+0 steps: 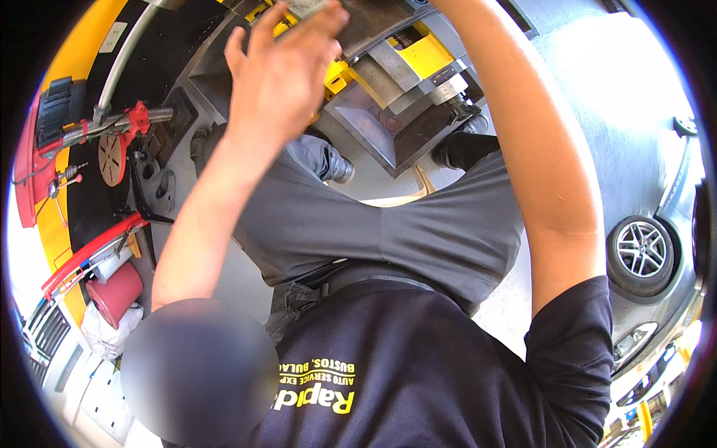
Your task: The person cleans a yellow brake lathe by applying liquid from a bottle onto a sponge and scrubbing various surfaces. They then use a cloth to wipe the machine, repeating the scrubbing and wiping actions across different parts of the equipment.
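My left hand (pixel 287 82) is raised over the left side of a yellow and grey metal machine (pixel 427 54), slightly blurred. Its fingers are apart, and nothing shows in them. Whether the fingertips touch the machine, I cannot tell. From the right my bare right forearm (pixel 508 82) reaches across the machine's right side; the hand lies beyond the upper edge of the picture. Below the yellow block sits a silver round collar (pixel 449 89) with a dark handle. A grey sloped metal tray (pixel 366 123) juts out from the machine toward my legs.
My shoes stand on either side of the tray. At the left is a red drill press (pixel 28 168) with a round red table (pixel 113 159). A red drum (pixel 118 293) and white bag (pixel 103 328) lie nearer. On the right stands a grey car, its wheel (pixel 641 255) facing me.
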{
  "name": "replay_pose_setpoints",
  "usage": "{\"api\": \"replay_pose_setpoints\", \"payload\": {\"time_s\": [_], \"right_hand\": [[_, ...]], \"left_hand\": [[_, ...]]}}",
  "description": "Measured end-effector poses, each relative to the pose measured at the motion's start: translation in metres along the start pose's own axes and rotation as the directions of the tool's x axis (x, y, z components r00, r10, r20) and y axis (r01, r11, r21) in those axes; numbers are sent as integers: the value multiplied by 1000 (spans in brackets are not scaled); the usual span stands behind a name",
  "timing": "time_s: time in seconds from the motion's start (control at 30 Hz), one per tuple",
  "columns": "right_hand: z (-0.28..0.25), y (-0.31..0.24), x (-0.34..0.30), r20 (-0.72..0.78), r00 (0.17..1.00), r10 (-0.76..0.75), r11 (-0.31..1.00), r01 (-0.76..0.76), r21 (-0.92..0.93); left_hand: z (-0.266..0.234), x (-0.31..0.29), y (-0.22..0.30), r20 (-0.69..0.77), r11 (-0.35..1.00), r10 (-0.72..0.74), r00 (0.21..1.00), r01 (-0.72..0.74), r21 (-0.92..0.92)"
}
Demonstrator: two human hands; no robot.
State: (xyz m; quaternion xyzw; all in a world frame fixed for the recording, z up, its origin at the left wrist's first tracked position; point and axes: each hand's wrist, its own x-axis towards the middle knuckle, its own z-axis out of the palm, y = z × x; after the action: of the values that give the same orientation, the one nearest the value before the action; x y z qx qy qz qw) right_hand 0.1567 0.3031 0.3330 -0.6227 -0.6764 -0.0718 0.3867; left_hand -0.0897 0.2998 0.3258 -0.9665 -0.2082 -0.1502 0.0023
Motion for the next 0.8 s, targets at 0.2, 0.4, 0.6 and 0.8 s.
{"api": "replay_pose_setpoints", "payload": {"time_s": [0.2, 0.4, 0.6, 0.8], "right_hand": [[0, -1, 1, 17, 1000, -16, 1000, 15, 20], [-5, -7, 2, 48, 998, 32, 999, -33, 17], [-2, -6, -2, 18, 999, -29, 998, 28, 59], [-9, -7, 0, 72, 997, -8, 999, 6, 32]], "left_hand": [[15, -18, 20, -36, 998, 40, 999, -38, 41], [-19, 15, -41, 122, 1000, -18, 992, 18, 1], [-7, -35, -5, 136, 998, 57, 989, -62, 28], [12, -23, -24, 80, 991, -40, 996, 29, 132]]}}
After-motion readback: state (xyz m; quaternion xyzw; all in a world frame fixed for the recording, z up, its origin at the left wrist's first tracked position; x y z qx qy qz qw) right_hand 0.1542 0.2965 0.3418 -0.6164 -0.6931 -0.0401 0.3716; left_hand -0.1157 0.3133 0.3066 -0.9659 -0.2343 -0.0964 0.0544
